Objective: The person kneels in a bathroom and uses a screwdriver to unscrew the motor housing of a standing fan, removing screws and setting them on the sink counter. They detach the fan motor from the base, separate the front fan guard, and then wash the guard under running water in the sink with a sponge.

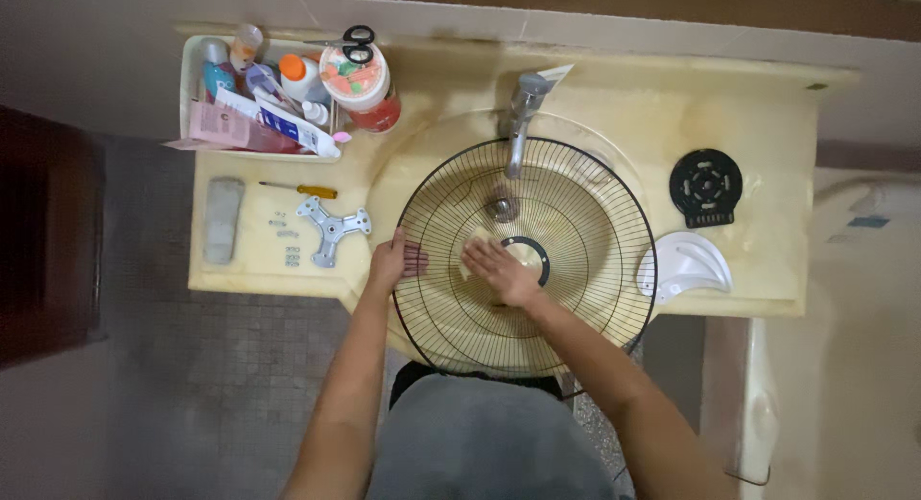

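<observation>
Both forearms reach up from six o'clock, converging toward twelve. The left hand (393, 263) curls in a grip, fingers (414, 260) pointing toward three o'clock. The right hand (499, 270) lies palm down, fingers spread toward ten o'clock.

Warm, yellowish light falls from above and the counter (729, 107) glows brightest. The floor (240, 366) sits dim and grainy, and the dark panel at far left loses all detail. A soft glint shows on the tap (519, 116). Shadows are faint and short. The picture is a little soft throughout, and edges bow slightly towards the corners.
</observation>
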